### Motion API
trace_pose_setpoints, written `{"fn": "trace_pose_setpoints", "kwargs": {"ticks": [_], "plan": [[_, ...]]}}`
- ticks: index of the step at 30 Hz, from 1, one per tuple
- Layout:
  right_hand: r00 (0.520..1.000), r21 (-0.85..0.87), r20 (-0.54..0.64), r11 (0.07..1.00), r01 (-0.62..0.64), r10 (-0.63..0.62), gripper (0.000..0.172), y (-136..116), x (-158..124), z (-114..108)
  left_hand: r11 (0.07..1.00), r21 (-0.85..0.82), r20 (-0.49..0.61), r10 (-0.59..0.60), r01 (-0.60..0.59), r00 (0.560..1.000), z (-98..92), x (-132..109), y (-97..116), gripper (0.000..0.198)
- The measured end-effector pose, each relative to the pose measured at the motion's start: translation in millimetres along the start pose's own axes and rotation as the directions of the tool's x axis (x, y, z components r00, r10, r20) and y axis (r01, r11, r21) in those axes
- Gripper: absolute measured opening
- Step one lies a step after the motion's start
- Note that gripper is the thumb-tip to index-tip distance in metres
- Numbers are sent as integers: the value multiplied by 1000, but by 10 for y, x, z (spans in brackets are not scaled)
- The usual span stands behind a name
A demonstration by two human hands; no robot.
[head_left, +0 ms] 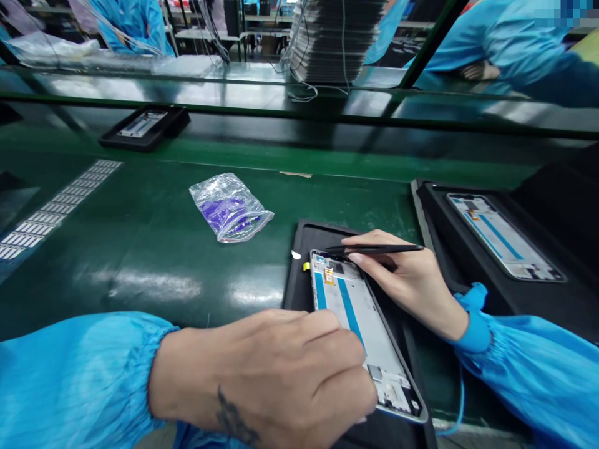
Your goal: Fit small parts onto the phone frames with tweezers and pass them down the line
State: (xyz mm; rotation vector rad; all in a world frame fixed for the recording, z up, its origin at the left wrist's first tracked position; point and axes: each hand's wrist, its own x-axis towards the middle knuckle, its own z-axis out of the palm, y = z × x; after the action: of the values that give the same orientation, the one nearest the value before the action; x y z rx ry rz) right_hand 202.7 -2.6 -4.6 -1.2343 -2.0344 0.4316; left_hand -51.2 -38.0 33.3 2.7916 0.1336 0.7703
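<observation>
A phone frame [379,330] with blue adhesive strips and an orange flex piece lies in a black tray [304,234] in front of me. My right hand [407,274] is closed on black tweezers [384,249], their tip at the frame's far end. My left hand [281,368] is curled over the frame's near left side, its fingertips hidden beneath the knuckles, so whatever it may hold does not show. A small yellow tab [306,267] sticks out from the frame's upper left edge, close to a white scrap [296,255] on the tray rim.
A clear zip bag [231,209] with purple pieces lies left of the tray. Another phone frame [505,237] rests in a black tray at right; a third tray [145,128] sits far left. A label strip [60,206] runs along the left. Beyond a rail, co-workers [496,43] flank stacked trays [334,37].
</observation>
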Motion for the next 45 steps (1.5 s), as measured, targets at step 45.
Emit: {"fn": "trace_pose_setpoints", "kwargs": {"ticks": [45], "plan": [[997,4,50,998,67,-67,16,-45,25,-60,994,-76,120,-63,73,991,-72,4,3,30]]}}
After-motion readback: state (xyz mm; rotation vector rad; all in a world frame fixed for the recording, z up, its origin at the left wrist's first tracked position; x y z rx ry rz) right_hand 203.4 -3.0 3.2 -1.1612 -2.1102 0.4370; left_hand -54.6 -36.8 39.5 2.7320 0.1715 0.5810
